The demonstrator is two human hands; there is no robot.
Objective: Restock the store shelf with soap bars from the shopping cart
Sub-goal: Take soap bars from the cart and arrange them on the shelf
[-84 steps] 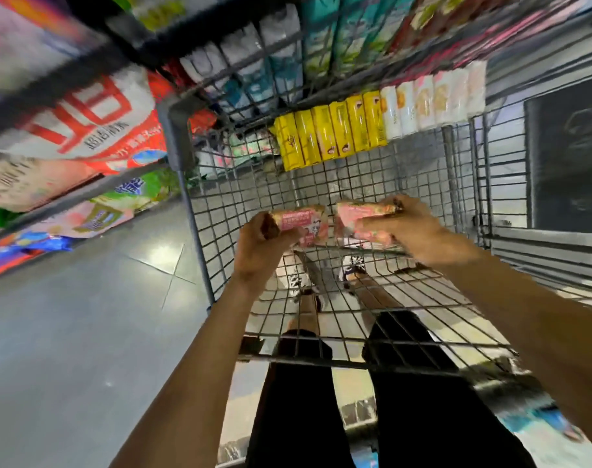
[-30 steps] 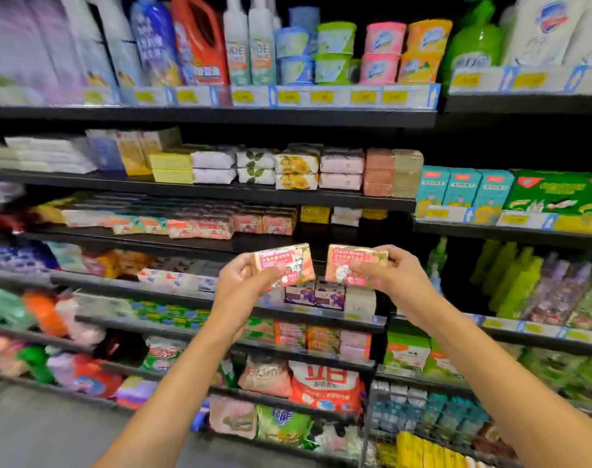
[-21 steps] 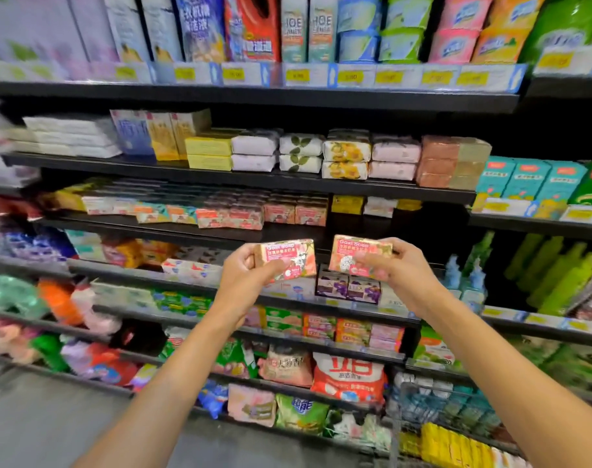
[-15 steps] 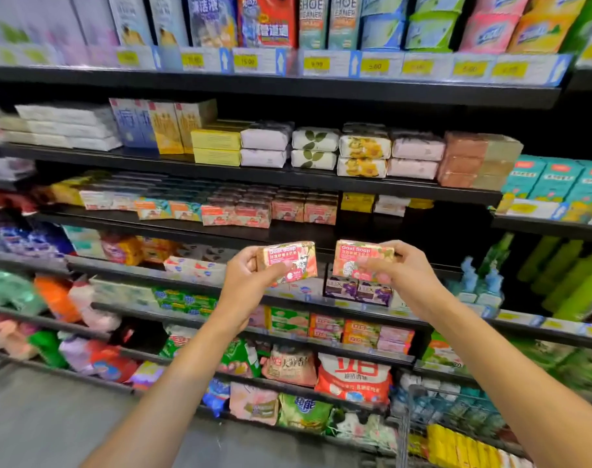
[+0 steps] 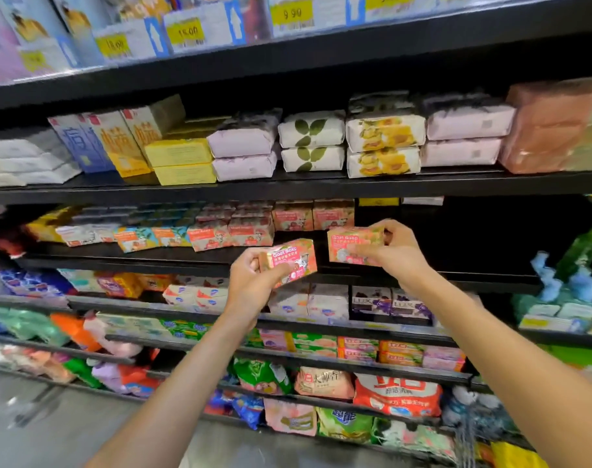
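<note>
My left hand (image 5: 250, 282) grips a pink Goat Soap box (image 5: 293, 261) in front of the black shelf (image 5: 135, 256). My right hand (image 5: 392, 253) pinches a second pink Goat Soap box (image 5: 350, 244), held slightly higher and just past the shelf's front edge. A row of matching pink soap boxes (image 5: 233, 233) stands on that shelf to the left. To the right of the row the shelf is dark with an open gap (image 5: 457, 238). The shopping cart is almost out of view at the lower right.
Wrapped soap packs (image 5: 382, 143) fill the shelf above, under price tags (image 5: 291, 13). Lux boxes (image 5: 389, 300) and other soaps sit on the shelf below. Detergent bags (image 5: 396, 396) line the bottom shelves. Blue-capped bottles (image 5: 565, 285) stand at the right. Grey floor lies lower left.
Both hands have carried the two boxes from the cart up to the soap shelf. The view has closed in, and the right box is now level with the shelf gap.
</note>
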